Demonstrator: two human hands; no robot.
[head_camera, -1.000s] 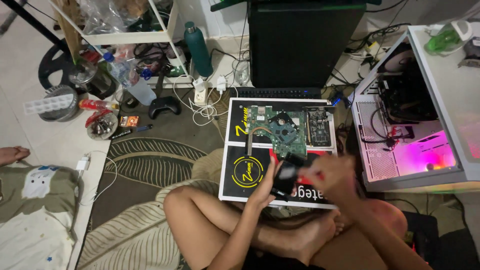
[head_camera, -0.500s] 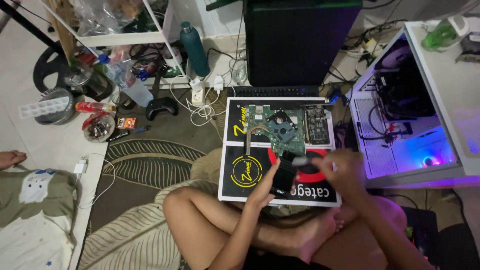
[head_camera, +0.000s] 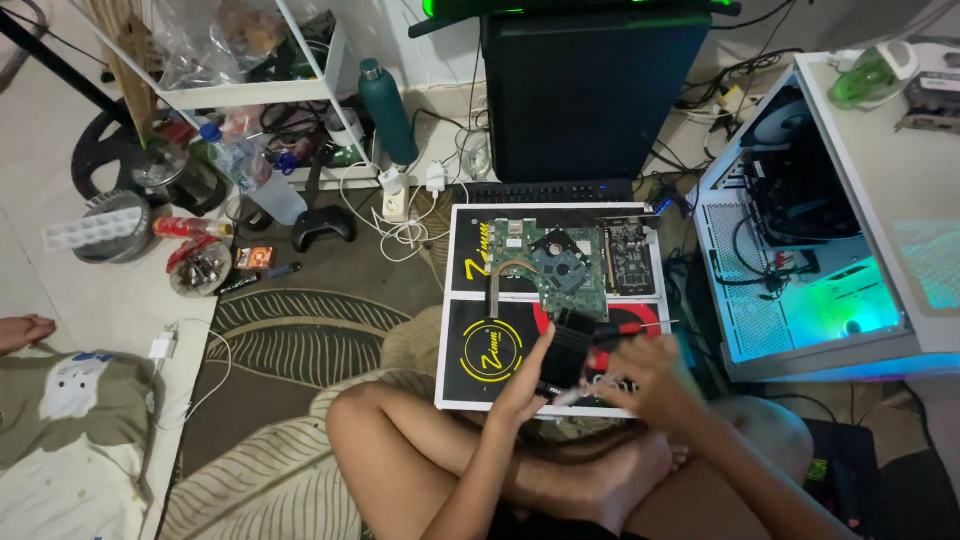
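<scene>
Since the earlier frames both hands have drifted a little lower over the box, and the glow inside the white case has gone from pink through blue to green. Left hand (head_camera: 522, 385) grips the lower left side of a small black block (head_camera: 572, 349), boxy and matte, fingers curled round its edge; right hand (head_camera: 645, 375) is blurred, closed round something thin and pale that pokes out toward the block, but what it pinches is hard to make out. Just beyond the right hand a red-handled screwdriver (head_camera: 630, 329) lies on the flat black cardboard box (head_camera: 480, 300), whose glossy printed lid bears a yellow ring. Farther from the hands on that box rests a green circuit board (head_camera: 560, 268) with a copper pipe bent along its left edge, and beside it a narrower dark card (head_camera: 630, 258). Past the box stands a tall black slab (head_camera: 590, 95), its top cut off. Right of the right hand the open white computer case (head_camera: 800, 270) holds black cables and parts, lit green within. Far left of the left hand a round tin (head_camera: 198, 268) holds small metal bits, too small to tell apart, and a clear plastic bag on the white shelf (head_camera: 250, 92) holds crumpled things. A teal bottle (head_camera: 388, 110) stands upright by the shelf; a black game controller (head_camera: 322, 228) lies on the patterned rug (head_camera: 300, 330). Bare crossed legs fill the foreground, cut off at the bottom edge.
</scene>
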